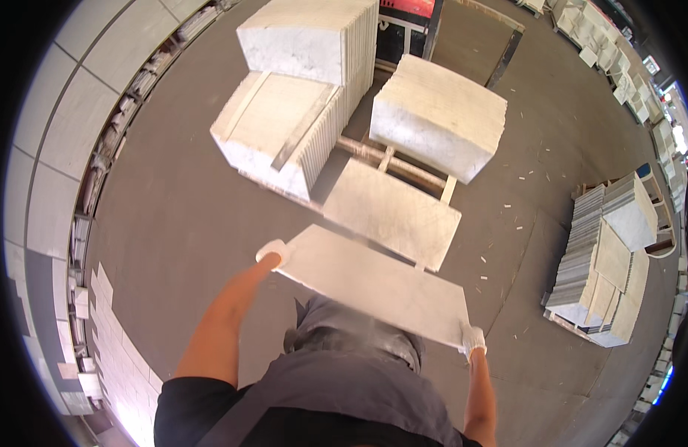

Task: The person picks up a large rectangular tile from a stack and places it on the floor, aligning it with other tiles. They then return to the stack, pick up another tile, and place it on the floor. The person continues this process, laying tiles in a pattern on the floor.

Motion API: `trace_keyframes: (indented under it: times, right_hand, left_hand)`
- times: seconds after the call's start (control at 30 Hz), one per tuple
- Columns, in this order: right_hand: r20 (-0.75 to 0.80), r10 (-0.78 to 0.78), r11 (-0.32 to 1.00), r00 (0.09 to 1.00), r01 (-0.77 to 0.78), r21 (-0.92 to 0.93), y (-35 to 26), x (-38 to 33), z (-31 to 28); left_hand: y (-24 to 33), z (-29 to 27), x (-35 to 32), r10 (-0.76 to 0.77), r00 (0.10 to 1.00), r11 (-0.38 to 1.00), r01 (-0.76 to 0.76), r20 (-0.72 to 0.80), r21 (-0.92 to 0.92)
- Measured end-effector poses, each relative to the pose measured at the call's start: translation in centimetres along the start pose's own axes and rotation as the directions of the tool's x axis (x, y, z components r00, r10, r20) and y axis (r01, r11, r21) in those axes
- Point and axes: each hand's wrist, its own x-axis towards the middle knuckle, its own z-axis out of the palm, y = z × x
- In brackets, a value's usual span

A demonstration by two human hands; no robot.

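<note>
Slab edges under gloved hands

You stand on a grey floor. It carries a wooden pallet with tile stacks, and scattered chips lie beside it.

We see bare floor open on our left; tile stacks ahead and a pallet on our right block passage.
</note>
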Motion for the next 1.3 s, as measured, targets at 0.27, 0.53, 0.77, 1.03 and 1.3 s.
trace_keyframes:
  times: [0.27, 0.53, 0.77, 1.03, 1.3]
  right_hand:
    - [0.01, -0.028, 0.973, 1.0, 0.029, -0.229, -3.6, 7.2, 2.0]
    - [-0.047, 0.149, 0.987, 0.988, -0.146, 0.062, -20.8, 7.6, 2.1]
    - [-0.116, 0.076, 0.995, 0.99, -0.068, 0.073, -27.7, 19.0, 0.4]
    - [-0.114, 0.058, 0.998, 0.992, -0.059, -0.006, -34.2, 32.5, -0.7]
    - [-0.118, 0.15, 0.988, 0.982, -0.153, -0.017, -35.9, 44.5, 0.7]
  left_hand:
    - [8.3, -8.8, 10.8, 0.105, 0.995, 0.979, -0.103, 0.0, 0.179]
    - [16.8, -13.3, 20.5, 0.138, 0.99, 0.981, -0.134, -0.02, 0.143]
    - [24.6, -14.3, 28.2, 0.179, 0.98, 0.978, -0.169, -0.084, 0.119]
    - [32.5, -11.5, 39.9, 0.182, 0.979, 0.982, -0.186, -0.087, -0.037]
    - [39.3, -9.8, 44.7, 0.095, 0.993, 0.979, -0.106, -0.071, -0.176]
